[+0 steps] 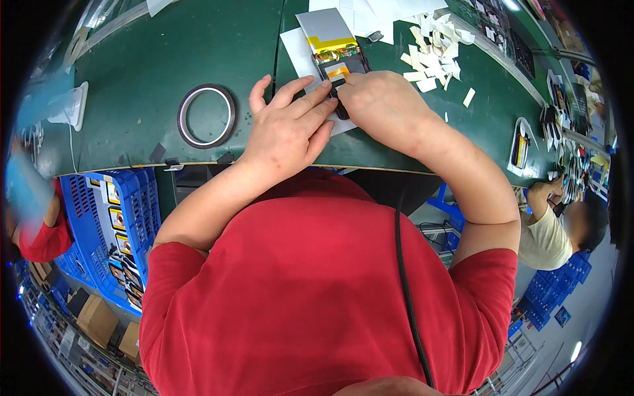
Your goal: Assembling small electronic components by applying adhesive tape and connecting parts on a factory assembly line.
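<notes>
Bench (145,66) with a dark-green top spreads out before the worker in a red shirt (317,284). By the worker's nine o'clock stands a slotted blue plastic crate (146,211). At twelve lies a flat black device with a silver-grey panel and yellow band (334,53). The left hand (288,129) has its fingers loosely fanned, tips at the device's near end; the right hand (383,102) curls its fingers over that end, though I can't tell what they grip. Cream paper strips (436,53) heap at one o'clock, a black-edged tape roll (232,115) at half past ten.

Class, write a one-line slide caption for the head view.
Left hand and right hand at an opened device, between a tape roll and white strips.
</notes>
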Demonstrator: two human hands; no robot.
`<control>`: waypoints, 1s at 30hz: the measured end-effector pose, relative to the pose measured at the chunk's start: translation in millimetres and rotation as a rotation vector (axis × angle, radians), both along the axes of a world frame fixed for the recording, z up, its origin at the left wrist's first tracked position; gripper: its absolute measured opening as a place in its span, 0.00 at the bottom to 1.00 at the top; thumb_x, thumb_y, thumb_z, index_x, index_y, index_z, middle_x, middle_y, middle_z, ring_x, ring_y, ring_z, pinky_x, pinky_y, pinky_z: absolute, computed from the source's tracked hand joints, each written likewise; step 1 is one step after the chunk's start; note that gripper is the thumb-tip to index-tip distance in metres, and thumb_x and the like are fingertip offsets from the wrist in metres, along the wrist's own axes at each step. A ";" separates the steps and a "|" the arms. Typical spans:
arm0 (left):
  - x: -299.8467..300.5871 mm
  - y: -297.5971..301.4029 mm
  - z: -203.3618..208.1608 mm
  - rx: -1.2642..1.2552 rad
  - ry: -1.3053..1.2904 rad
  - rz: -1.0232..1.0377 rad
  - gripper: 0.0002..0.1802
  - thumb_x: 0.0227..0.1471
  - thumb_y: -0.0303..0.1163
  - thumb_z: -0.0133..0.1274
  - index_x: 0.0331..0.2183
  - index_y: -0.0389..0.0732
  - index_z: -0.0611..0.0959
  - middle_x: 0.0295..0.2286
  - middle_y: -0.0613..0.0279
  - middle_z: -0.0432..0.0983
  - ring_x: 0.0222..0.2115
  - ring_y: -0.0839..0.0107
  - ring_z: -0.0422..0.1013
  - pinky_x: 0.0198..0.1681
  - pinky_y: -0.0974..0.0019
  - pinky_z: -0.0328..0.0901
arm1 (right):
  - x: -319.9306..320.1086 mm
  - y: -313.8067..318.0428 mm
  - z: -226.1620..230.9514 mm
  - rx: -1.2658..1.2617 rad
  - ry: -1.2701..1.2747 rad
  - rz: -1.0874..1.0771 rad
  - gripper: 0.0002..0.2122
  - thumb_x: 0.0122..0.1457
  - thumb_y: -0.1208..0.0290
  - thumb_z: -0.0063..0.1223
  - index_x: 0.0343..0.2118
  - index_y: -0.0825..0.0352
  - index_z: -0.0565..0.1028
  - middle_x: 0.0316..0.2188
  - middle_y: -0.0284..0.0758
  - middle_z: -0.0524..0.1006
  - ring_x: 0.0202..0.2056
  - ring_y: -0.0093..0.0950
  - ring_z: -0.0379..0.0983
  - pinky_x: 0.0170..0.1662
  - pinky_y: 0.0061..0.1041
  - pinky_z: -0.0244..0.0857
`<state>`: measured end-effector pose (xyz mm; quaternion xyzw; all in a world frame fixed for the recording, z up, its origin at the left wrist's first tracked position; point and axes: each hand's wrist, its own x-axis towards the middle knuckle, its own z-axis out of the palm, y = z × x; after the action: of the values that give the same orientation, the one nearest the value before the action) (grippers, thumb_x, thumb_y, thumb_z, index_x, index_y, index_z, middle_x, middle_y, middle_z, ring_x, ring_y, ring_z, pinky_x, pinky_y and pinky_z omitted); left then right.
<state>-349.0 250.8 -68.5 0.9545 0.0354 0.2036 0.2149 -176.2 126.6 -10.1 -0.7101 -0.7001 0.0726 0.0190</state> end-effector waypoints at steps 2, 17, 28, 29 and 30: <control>0.5 0.5 0.6 -0.001 -0.001 0.002 0.15 0.55 0.37 0.60 0.44 0.47 0.87 0.53 0.67 0.78 0.58 0.63 0.67 0.64 0.35 0.45 | 3.7 2.1 -2.4 0.000 0.002 0.010 0.04 0.52 0.76 0.55 0.27 0.67 0.81 0.28 0.42 0.81 0.33 0.39 0.81 0.38 0.37 0.75; 0.1 1.0 0.4 -0.024 0.005 -0.023 0.16 0.54 0.37 0.61 0.45 0.47 0.86 0.54 0.67 0.77 0.58 0.62 0.66 0.64 0.34 0.45 | 65.7 -36.1 -6.5 0.396 0.818 -0.815 0.03 0.57 0.81 0.56 0.34 0.70 0.75 0.34 0.36 0.84 0.31 0.27 0.83 0.36 0.23 0.75; 0.2 -0.2 0.9 -0.010 0.008 -0.015 0.17 0.54 0.38 0.61 0.46 0.48 0.86 0.54 0.67 0.77 0.58 0.63 0.67 0.64 0.35 0.45 | 14.4 -3.1 -11.3 0.185 0.214 -0.233 0.04 0.55 0.72 0.61 0.31 0.65 0.82 0.30 0.36 0.80 0.32 0.39 0.79 0.37 0.35 0.73; 0.1 0.1 0.5 -0.011 0.006 -0.013 0.17 0.54 0.38 0.61 0.47 0.48 0.86 0.54 0.67 0.77 0.58 0.63 0.67 0.64 0.35 0.45 | 14.7 -0.8 -10.0 0.164 0.183 -0.210 0.04 0.54 0.71 0.61 0.30 0.65 0.82 0.29 0.36 0.80 0.32 0.39 0.79 0.36 0.36 0.73; 0.1 0.6 0.7 -0.011 0.007 -0.011 0.17 0.54 0.38 0.61 0.47 0.48 0.86 0.54 0.67 0.77 0.58 0.63 0.67 0.64 0.35 0.45 | 14.8 1.4 -8.5 0.142 0.151 -0.188 0.04 0.54 0.71 0.62 0.29 0.65 0.82 0.28 0.36 0.79 0.32 0.38 0.79 0.36 0.36 0.73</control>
<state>-348.9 251.4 -67.8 0.9542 0.0321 0.1991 0.2212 -161.4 128.0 -18.6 -0.7619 -0.6305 0.0741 0.1286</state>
